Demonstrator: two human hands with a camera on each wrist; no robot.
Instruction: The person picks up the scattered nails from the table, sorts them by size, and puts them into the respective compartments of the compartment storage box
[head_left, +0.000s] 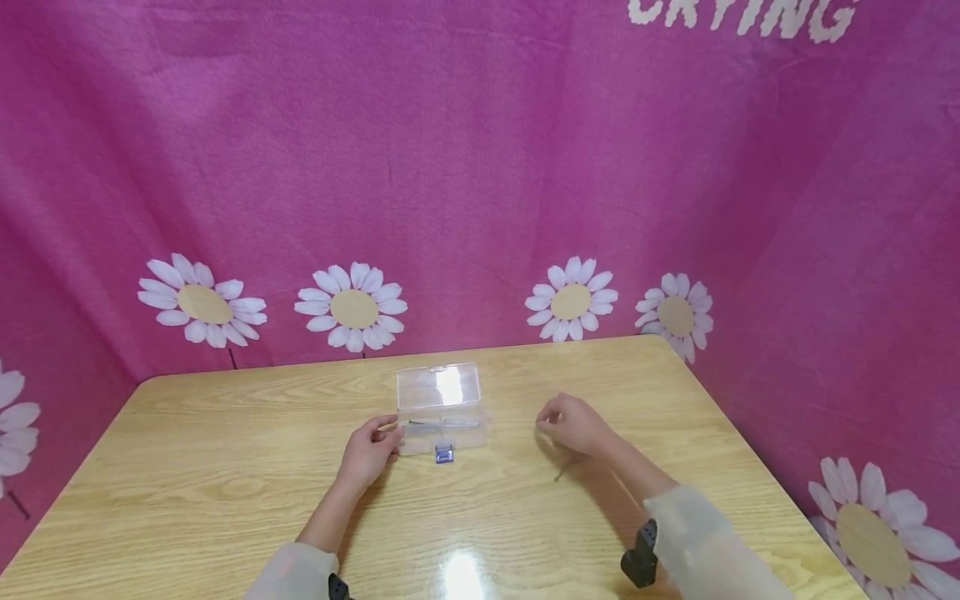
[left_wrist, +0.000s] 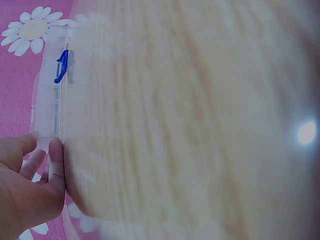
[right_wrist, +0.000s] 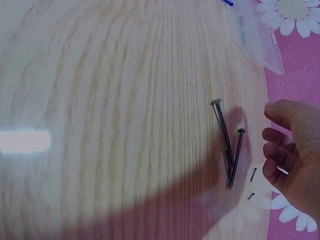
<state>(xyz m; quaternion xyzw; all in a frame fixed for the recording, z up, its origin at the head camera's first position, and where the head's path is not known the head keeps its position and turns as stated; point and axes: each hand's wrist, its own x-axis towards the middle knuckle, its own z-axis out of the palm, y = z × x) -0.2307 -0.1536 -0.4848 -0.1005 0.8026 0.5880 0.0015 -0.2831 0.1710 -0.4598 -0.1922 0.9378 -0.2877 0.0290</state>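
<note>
A clear plastic box [head_left: 420, 442] stands with its lid [head_left: 420, 389] raised and a blue latch [head_left: 444, 454] at its front. Thin nails [head_left: 461, 425] lie inside it. My left hand [head_left: 367, 454] holds the box by its left end, thumb and fingertips at the wall. To the right of the box, my right hand [head_left: 573, 423] hovers over the table with loosely bent fingers, and nothing shows between them. Under that hand, the right wrist view has a long dark nail [right_wrist: 223, 127], a shorter nail [right_wrist: 237, 155] and a tiny nail [right_wrist: 253, 175] lying on the wood.
The light wooden table [head_left: 225, 442] has a glossy top with a bright reflection near the front. Behind and beside it hangs a magenta cloth [head_left: 465, 167] printed with white daisies. A black wrist camera [head_left: 640, 557] sits on the right sleeve.
</note>
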